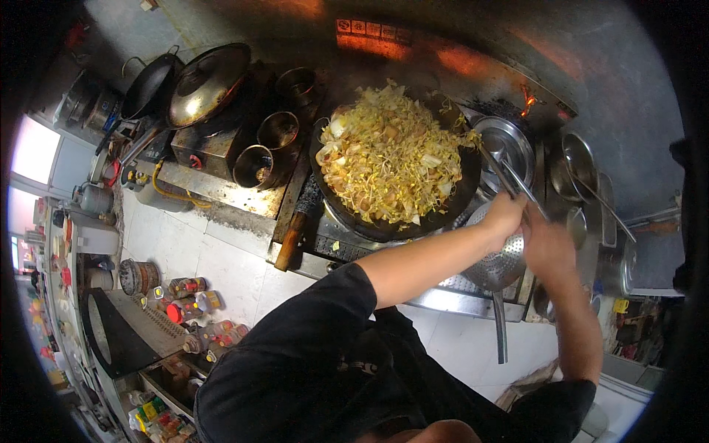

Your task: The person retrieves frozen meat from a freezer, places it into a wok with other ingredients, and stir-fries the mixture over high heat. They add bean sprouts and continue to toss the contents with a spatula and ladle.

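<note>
A large dark wok (382, 230) sits on the stove, heaped with bean sprouts and cut cabbage (393, 155). At its right rim, my left hand (501, 220) is closed around the long metal handle of a cooking utensil (494, 166). Sprouts and leaf cover that utensil's far end, hiding its shape. My right hand (549, 249) is blurred and closed on the same handle, against my left hand. A second metal handle (523, 185) slants up from a steel basin (505, 133) beside the wok. Beneath my hands lies a perforated steel strainer (496, 271), its handle pointing towards me.
Left of the wok rest a wooden-handled brush (293, 235), two metal pots (255, 166) (278, 130) and a lidded pan (207, 88). Steel bowls (579, 166) stand at the right. Bottles (188, 299) stand on the lower left side. A hot glow reflects on the back wall.
</note>
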Motion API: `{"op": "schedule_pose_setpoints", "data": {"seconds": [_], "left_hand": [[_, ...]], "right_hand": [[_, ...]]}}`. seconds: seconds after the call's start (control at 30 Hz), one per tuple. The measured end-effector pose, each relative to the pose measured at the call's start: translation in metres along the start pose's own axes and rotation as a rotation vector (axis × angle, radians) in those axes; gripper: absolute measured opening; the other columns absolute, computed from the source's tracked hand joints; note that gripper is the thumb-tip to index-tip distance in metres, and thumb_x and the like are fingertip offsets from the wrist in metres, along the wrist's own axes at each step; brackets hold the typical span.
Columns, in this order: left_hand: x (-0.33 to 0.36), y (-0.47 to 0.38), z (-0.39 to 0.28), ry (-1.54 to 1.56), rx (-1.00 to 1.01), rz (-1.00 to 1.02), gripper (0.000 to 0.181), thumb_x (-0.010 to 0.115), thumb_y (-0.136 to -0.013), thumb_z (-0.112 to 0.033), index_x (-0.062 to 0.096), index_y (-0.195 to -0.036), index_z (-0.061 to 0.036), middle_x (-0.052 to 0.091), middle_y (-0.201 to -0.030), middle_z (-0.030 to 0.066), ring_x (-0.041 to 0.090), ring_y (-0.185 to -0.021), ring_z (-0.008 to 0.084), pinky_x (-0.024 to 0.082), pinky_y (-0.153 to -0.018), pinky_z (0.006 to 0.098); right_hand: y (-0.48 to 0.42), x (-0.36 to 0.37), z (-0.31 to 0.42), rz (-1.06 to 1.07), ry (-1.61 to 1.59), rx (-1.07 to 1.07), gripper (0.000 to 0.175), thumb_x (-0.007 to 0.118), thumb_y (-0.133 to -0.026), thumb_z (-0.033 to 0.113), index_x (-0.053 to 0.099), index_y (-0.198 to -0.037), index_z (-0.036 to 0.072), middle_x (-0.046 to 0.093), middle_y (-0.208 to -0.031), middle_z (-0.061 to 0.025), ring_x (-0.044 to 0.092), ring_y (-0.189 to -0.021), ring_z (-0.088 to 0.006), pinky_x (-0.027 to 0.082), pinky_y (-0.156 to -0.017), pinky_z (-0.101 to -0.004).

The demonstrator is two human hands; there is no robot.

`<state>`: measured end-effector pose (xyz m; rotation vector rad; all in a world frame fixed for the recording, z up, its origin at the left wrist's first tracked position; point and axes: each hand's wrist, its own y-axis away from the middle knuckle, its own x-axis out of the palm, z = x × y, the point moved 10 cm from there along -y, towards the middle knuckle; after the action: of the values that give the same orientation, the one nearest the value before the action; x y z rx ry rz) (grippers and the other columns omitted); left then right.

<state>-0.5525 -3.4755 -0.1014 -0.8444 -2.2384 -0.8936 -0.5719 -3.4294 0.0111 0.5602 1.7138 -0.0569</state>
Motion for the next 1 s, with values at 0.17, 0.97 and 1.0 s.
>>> {"op": "schedule_pose_setpoints", "data": {"seconds": [0.17,0.97,1.0], "left_hand": [[-0.032,-0.074,-0.019,0.026,-0.045,-0.162,0.020,0.050,-0.101,-0.016,0.060,-0.099,0.0012,0.062,-0.083,0.0122,0.059,-0.062,0.0234,0.049,-0.048,0.0385],[0.036,0.079,0.041,-0.013,0.027,0.112,0.030,0.050,-0.105,-0.031,0.045,-0.117,-0.0037,0.058,-0.088,0.0038,0.062,-0.082,0.0128,0.053,-0.067,0.0272],[0.042,0.084,0.035,0.043,0.053,0.123,0.030,0.051,-0.105,-0.031,0.045,-0.117,-0.0037,0.058,-0.088,0.0039,0.062,-0.082,0.0128,0.053,-0.066,0.0281]], "right_hand": [[-0.080,-0.003,0.012,0.053,-0.422,-0.271,0.033,0.057,-0.093,0.022,0.060,-0.120,0.003,0.069,-0.100,-0.0245,0.065,-0.098,-0.0443,0.051,-0.086,-0.0495],[0.100,-0.023,-0.017,-0.227,0.000,-0.195,0.047,0.066,-0.091,0.022,0.049,-0.134,0.014,0.067,-0.071,-0.0155,0.066,-0.060,-0.0388,0.051,-0.054,-0.0494],[0.098,-0.031,-0.018,-0.130,-0.093,-0.120,0.048,0.066,-0.091,0.022,0.050,-0.136,0.017,0.067,-0.072,-0.0183,0.067,-0.063,-0.0383,0.051,-0.055,-0.0497]]}}
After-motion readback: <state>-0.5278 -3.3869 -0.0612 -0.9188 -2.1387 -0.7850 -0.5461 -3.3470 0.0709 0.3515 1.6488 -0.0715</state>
